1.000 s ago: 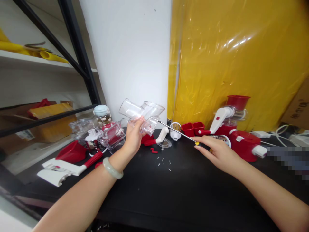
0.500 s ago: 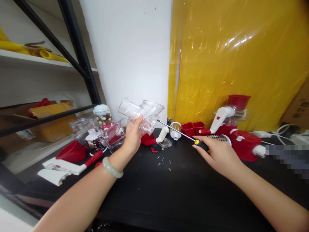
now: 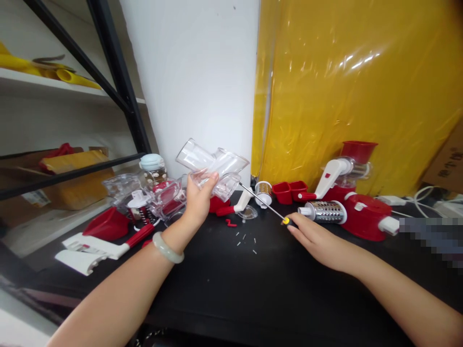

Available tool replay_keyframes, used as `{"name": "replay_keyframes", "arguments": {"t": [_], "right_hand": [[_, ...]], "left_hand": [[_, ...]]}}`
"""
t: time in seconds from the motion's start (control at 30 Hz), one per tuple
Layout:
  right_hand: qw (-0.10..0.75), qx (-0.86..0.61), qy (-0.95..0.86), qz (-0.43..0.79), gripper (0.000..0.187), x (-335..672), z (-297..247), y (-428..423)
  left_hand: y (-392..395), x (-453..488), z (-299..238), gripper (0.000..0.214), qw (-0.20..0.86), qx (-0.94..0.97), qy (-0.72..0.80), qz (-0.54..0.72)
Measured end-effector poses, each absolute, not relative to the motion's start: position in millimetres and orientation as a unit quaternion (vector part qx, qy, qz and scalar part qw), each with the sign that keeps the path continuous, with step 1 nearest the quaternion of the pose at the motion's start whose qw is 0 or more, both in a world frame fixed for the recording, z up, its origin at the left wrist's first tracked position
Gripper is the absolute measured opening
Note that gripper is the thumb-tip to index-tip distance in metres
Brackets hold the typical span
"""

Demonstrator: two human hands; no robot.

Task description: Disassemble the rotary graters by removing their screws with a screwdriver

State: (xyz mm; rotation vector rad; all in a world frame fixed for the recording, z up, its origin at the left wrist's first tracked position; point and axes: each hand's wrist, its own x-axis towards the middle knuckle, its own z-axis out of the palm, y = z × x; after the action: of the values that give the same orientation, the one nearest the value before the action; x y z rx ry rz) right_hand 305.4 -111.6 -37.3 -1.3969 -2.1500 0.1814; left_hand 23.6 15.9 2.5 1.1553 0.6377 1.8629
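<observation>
My left hand (image 3: 200,197) is closed around a clear plastic grater housing (image 3: 231,165), holding it tilted above the table. A screwdriver (image 3: 264,203) is gripped by its handle in my right hand (image 3: 307,233); my fingers cover most of the handle. Its long metal shaft slopes up to the left, with the tip at the housing's lower right edge; I cannot tell whether it sits in a hole. Below lie several small metal pins or screws (image 3: 243,236) and a small red part (image 3: 230,223). A white crank with a red handle (image 3: 235,207) rests behind them.
Left stand clear housings (image 3: 164,200), a red hopper (image 3: 106,224) and a white part with a red handle (image 3: 108,246). Toward the right are metal grater drums (image 3: 325,212), red cups (image 3: 289,191), a red base (image 3: 367,217) and an assembled grater (image 3: 340,176). A black shelf frame (image 3: 119,77) rises left.
My right hand and the screwdriver handle have dropped and shifted slightly left, so the shaft is steeper. The clear housing has turned a little in my left hand.
</observation>
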Motion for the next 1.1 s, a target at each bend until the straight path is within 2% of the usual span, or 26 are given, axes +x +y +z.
{"name": "replay_keyframes", "arguments": {"t": [0.27, 0.5, 0.7, 0.9, 1.1], "right_hand": [[0.304, -0.564, -0.767, 0.035, 0.016, 310.8, -43.5, -98.5], [0.277, -0.621, -0.731, 0.051, 0.026, 307.2, -37.3, -106.6], [0.264, -0.570, -0.771, 0.104, 0.034, 304.4, -28.8, -112.9], [0.295, -0.557, -0.773, 0.068, 0.024, 309.8, -38.1, -102.7], [0.326, -0.579, -0.743, 0.082, 0.026, 316.6, -46.2, -96.1]], "left_hand": [[15.2, 22.5, 2.7, 0.052, 0.344, 0.525, 0.236, 0.742], [24.0, 20.1, 0.2, 0.064, 0.325, 0.545, 0.238, 0.735], [20.4, 20.1, 5.7, 0.065, 0.314, 0.545, 0.242, 0.738], [22.4, 19.0, 4.3, 0.064, 0.312, 0.538, 0.242, 0.745], [27.7, 17.0, -3.0, 0.063, 0.315, 0.563, 0.225, 0.730]]}}
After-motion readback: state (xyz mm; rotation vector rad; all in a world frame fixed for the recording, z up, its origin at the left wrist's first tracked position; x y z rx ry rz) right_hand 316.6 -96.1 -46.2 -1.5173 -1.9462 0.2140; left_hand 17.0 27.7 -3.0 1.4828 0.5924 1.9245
